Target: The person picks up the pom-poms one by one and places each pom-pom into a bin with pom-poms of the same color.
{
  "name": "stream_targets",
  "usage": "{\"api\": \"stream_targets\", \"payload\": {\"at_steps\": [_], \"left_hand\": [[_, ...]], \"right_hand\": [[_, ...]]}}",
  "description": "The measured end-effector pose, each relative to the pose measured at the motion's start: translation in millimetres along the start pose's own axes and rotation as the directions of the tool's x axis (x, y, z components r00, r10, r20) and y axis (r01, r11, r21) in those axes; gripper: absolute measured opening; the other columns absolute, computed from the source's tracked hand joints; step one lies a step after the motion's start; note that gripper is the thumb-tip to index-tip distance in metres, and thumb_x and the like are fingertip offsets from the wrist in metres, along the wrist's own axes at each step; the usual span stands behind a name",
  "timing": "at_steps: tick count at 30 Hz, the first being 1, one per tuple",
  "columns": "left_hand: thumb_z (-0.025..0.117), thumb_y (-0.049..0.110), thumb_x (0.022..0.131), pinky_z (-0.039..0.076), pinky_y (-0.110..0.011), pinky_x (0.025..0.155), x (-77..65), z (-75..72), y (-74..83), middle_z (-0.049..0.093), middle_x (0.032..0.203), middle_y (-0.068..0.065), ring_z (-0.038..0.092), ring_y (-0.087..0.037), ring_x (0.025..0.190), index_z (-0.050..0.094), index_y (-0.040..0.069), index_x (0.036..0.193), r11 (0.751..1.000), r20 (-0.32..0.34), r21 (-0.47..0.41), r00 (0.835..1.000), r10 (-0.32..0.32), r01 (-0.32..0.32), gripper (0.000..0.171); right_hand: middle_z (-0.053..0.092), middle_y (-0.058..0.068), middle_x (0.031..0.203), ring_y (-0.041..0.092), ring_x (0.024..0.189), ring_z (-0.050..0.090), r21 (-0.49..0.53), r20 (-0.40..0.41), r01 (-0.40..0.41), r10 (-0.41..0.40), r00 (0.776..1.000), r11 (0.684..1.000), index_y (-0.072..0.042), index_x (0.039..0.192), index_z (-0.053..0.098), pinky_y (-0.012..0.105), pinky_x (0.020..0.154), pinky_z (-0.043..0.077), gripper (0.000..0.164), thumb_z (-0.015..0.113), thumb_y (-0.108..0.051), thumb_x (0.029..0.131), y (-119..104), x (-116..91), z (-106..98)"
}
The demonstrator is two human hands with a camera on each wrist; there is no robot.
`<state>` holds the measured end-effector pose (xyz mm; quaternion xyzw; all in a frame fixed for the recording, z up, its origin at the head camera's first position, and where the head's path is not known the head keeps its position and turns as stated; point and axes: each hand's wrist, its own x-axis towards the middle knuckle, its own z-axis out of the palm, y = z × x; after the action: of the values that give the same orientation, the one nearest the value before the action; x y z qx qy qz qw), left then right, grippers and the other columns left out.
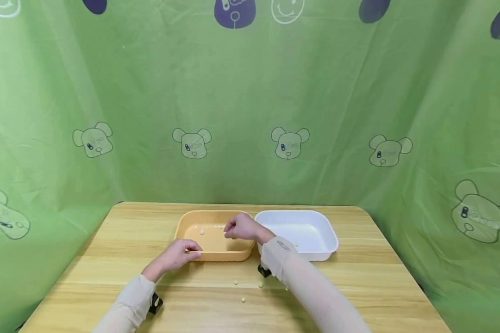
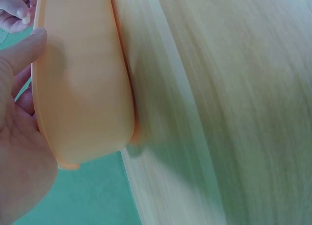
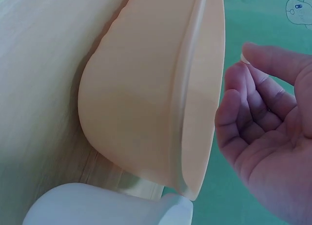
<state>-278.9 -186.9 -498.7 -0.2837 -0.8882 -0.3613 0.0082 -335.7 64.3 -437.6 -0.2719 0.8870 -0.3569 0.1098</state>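
An orange plastic basin (image 1: 216, 243) stands on the table, with a small white piece (image 1: 202, 231) and a fainter one lying inside. At its near left side my left hand (image 1: 178, 254) grips the rim; in the left wrist view the thumb (image 2: 30, 47) lies over the rim and the fingers reach to the inner side. Over the basin's right part hangs my right hand (image 1: 242, 226). Between its thumb and index fingertip it pinches a small pale bean-like piece (image 3: 244, 58), mostly covered by the fingertips. The other right fingers are curled toward the palm.
Right beside the orange basin stands a white basin (image 1: 329, 238), partly behind the right forearm, with a small pale piece (image 1: 296, 245) showing. Several small yellowish round pieces (image 1: 260, 284) lie on the wooden table (image 1: 208, 305) in front. Green printed cloth (image 1: 241, 175) surrounds the table.
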Motion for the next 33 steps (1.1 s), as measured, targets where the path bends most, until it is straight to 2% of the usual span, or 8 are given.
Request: {"api": "stream_targets", "payload": {"at_steps": [4, 9, 17, 23, 28, 33], "left_hand": [[0.067, 0.015, 0.088, 0.047, -0.028, 0.073, -0.2, 0.6, -0.4, 0.067, 0.085, 0.009, 0.058, -0.007, 0.079, 0.071, 0.01, 0.09, 1.0, -0.002, 0.006, 1.0, 0.0, 0.0, 0.007], [0.066, 0.015, 0.089, 0.047, -0.029, 0.073, -0.7, -0.1, 0.2, 0.067, 0.085, 0.009, 0.059, -0.008, 0.08, 0.071, 0.011, 0.09, 1.0, 0.003, 0.0, 1.0, -0.001, 0.001, 0.007], [0.066, 0.016, 0.089, 0.047, -0.029, 0.074, -0.2, -1.5, 0.2, 0.068, 0.086, 0.009, 0.059, -0.007, 0.08, 0.071, 0.011, 0.09, 1.0, 0.003, 0.008, 1.0, 0.008, -0.008, 0.007], [0.066, 0.017, 0.089, 0.048, -0.029, 0.075, 0.3, -2.2, 0.0, 0.068, 0.086, 0.009, 0.059, -0.007, 0.081, 0.071, 0.013, 0.09, 1.0, 0.011, 0.005, 1.0, 0.007, -0.008, 0.007], [0.066, 0.02, 0.089, 0.048, -0.03, 0.075, 0.1, -2.3, 0.2, 0.067, 0.086, 0.01, 0.059, -0.008, 0.081, 0.071, 0.015, 0.09, 1.0, 0.015, 0.0, 1.0, -0.005, 0.005, 0.007], [0.066, 0.02, 0.09, 0.047, -0.029, 0.074, -0.5, -2.7, 0.3, 0.067, 0.085, 0.01, 0.059, -0.008, 0.08, 0.071, 0.014, 0.089, 1.0, 0.01, -0.005, 1.0, -0.006, 0.006, 0.008]], "right_hand": [[0.064, -0.001, 0.066, 0.022, 0.064, 0.063, 0.025, 0.01, -0.026, 0.025, 1.0, 0.999, -0.004, 0.082, 0.07, 0.023, 0.056, 0.048, 0.004, 0.072, -0.005, 0.078, 1, 4, 1], [0.066, 0.003, 0.068, 0.021, 0.063, 0.063, 0.043, 0.024, -0.052, 0.051, 0.998, 0.998, -0.004, 0.081, 0.07, 0.027, 0.058, 0.052, 0.004, 0.072, -0.002, 0.078, 7, 11, 6], [0.065, 0.0, 0.066, 0.026, 0.067, 0.066, 0.015, 0.027, -0.081, 0.08, 0.996, 0.997, -0.004, 0.081, 0.071, 0.022, 0.055, 0.048, 0.005, 0.073, -0.003, 0.077, 8, 16, 7], [0.069, 0.008, 0.075, 0.019, 0.065, 0.065, -0.011, 0.025, -0.093, 0.093, 0.995, 0.996, -0.005, 0.085, 0.072, 0.021, 0.057, 0.048, 0.005, 0.073, -0.006, 0.08, 7, 21, 6], [0.069, 0.008, 0.08, 0.014, 0.067, 0.062, 0.041, 0.03, -0.121, 0.12, 0.992, 0.992, -0.004, 0.092, 0.071, 0.024, 0.063, 0.051, 0.01, 0.071, -0.008, 0.083, 7, 25, 5], [0.069, 0.018, 0.088, 0.013, 0.066, 0.061, 0.074, 0.029, -0.118, 0.116, 0.993, 0.99, -0.001, 0.092, 0.07, 0.024, 0.062, 0.05, 0.01, 0.069, -0.007, 0.084, 6, 29, 5]]}}
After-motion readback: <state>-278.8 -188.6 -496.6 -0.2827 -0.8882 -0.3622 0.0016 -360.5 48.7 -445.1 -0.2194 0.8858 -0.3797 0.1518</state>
